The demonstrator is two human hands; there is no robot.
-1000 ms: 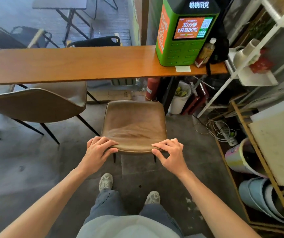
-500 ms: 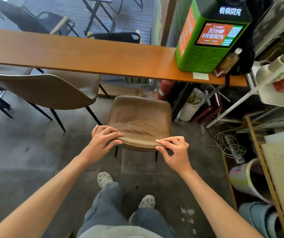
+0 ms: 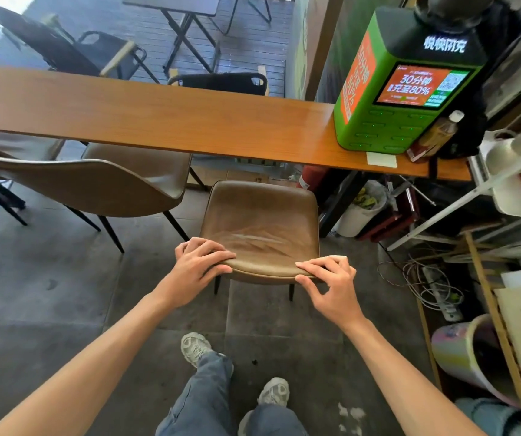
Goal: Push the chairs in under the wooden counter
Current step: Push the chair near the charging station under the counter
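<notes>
A brown leather chair (image 3: 259, 215) stands in front of me, facing the long wooden counter (image 3: 158, 114). Its far edge reaches just under the counter's front edge. My left hand (image 3: 202, 262) grips the left end of the chair's near top edge, fingers over it. My right hand (image 3: 328, 281) holds the right end, with fingers on top and thumb below. A second brown chair (image 3: 95, 180) stands to the left, turned sideways and partly under the counter.
A green charging station (image 3: 403, 99) and a bottle (image 3: 438, 133) sit on the counter's right end. A white shelf rack (image 3: 473, 190), a white bucket (image 3: 359, 212) and cables with a power strip (image 3: 435, 287) crowd the floor at the right. Black chairs stand beyond the counter.
The chair has slid forward toward the counter with both hands on its top edge. I have stepped forward after it.
</notes>
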